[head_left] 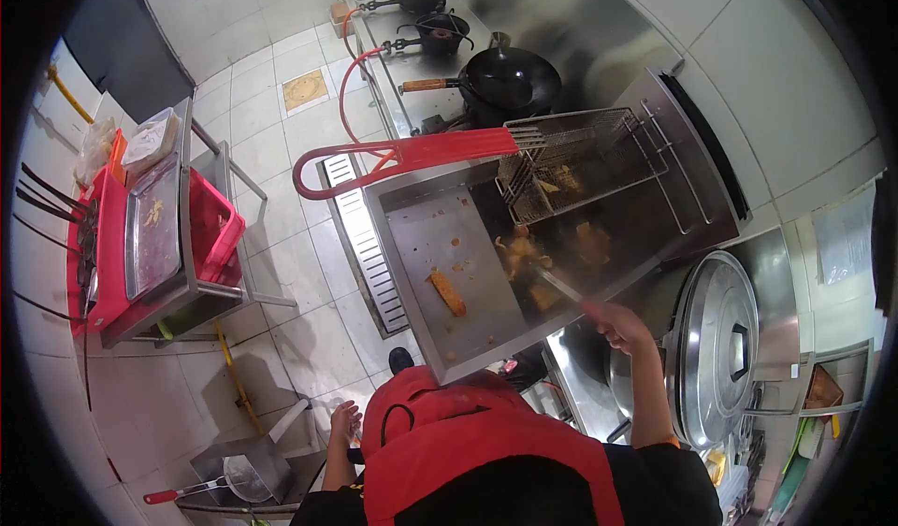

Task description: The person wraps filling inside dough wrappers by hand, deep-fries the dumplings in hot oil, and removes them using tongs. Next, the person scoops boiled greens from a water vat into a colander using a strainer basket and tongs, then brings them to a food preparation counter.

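Right hand [615,328] closed, reaching forward; left hand [345,419] low, loosely open.

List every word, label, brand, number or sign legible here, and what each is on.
No text can be read.
Small white patch on the steel panel, right: too small to tell whether it is printed.
Pale sheet on the right wall: too blurred to read.
Yellow marks on the black shirt: too small.

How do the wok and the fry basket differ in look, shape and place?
The wok is dark, solid and round; the fry basket is a rectangular box of open wire.
The wok has a short wooden handle, while the fry basket has a longer red one.
The wok sits on the stove; the fry basket is at the fryer.
Both handles point towards the person's left.
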`<state>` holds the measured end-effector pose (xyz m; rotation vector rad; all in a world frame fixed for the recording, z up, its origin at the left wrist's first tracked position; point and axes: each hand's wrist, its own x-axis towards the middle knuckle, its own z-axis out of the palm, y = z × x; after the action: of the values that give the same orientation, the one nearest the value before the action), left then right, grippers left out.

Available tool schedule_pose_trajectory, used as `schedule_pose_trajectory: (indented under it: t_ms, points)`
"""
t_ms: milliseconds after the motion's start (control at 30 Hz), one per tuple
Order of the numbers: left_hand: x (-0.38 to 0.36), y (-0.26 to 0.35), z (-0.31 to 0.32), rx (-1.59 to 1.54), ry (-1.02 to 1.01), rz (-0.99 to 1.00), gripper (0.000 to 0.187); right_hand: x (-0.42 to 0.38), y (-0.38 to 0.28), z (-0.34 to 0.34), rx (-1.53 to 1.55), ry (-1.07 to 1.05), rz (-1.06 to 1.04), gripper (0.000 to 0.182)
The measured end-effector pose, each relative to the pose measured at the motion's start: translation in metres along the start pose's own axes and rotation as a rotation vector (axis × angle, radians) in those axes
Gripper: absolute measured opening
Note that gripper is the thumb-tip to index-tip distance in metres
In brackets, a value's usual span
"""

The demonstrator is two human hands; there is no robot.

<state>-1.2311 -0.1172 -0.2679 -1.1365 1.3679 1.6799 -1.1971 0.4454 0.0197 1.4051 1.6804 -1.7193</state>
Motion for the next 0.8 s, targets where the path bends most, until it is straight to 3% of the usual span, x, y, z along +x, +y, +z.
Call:
schedule_pose_trajectory:
  t_ms: [100,267,400,600,800]
  points:
    - [0.005,0.000,0.000,0.038,0.032,0.005,0.029,0.025,0.006,0.002,0.037,-0.095,0.041,0.019]
    - [0.007,-0.007,-0.005,0.037,-0.009,0.013,0.030,0.057,0.019,0.012,0.179,-0.079,-0.014,0.022]
    - [0.007,-0.014,-0.009,0.076,-0.006,-0.005,0.030,0.056,0.007,0.024,0.025,0.051,-0.081,0.025]
    - [0.007,-0.014,-0.015,0.011,-0.005,-0.023,0.029,0.061,0.005,-0.013,0.074,-0.067,-0.114,0.027]
    - [-0.002,-0.005,-0.003,-0.035,0.010,-0.036,0.026,0.040,-0.001,-0.025,0.090,-0.006,-0.105,0.030]
